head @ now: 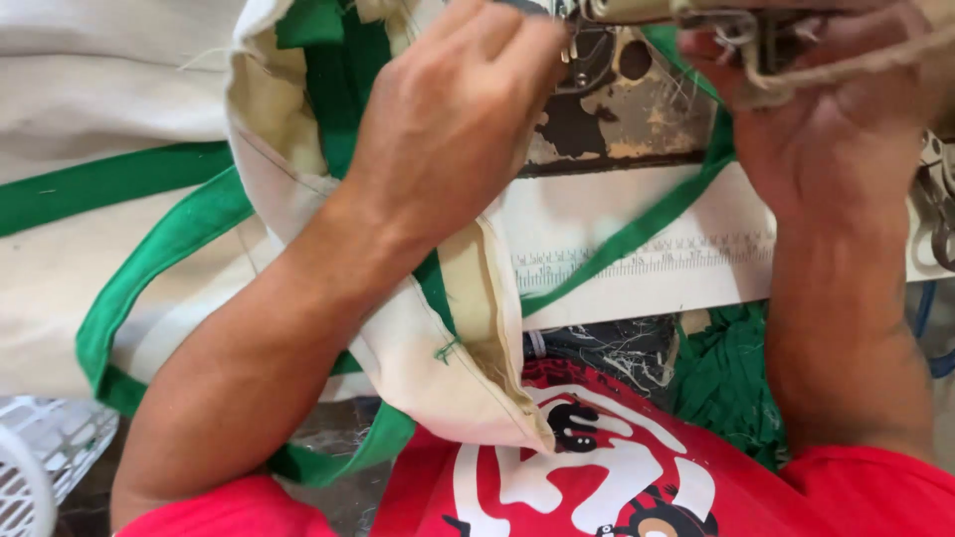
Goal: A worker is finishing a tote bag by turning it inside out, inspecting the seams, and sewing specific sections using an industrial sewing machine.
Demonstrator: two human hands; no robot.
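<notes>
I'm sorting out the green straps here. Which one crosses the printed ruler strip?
The narrow green strap slanting up toward the right hand; the broader green loop lies left of the left hand, on cream fabric.

cream cloth bag (438, 358) | green straps (149, 259) sewn on, green lining at mouth | open, draped over left forearm, lower edge hanging near over red shirt | mouth far, under sewing machine head | one green strap (637, 234) runs right across counter

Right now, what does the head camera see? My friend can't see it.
The left hand pushes a cream cloth bag with green straps toward a worn sewing machine, while the right hand grips its top.
</notes>
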